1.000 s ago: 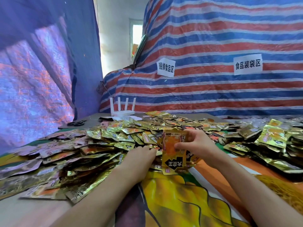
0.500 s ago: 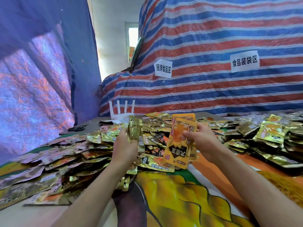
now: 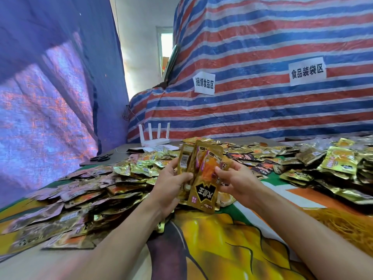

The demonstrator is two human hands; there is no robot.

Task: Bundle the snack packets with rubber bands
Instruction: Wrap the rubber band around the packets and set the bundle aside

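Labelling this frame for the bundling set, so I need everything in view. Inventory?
table cover: one, yellow, orange and green print, foreground
held snack packets: a few, gold and orange, upright, centre
loose snack packets: too many to count, mostly gold, heaped left, back and right on the table cover
router: one, white, four antennas, far end behind the heap
scissors: one pair, black, far left
striped tarp: one, red, blue and white, background
paper signs: two, white, on the striped tarp
blue tarp: one, blue, left
left hand: grips the held snack packets' left side
right hand: grips their right side
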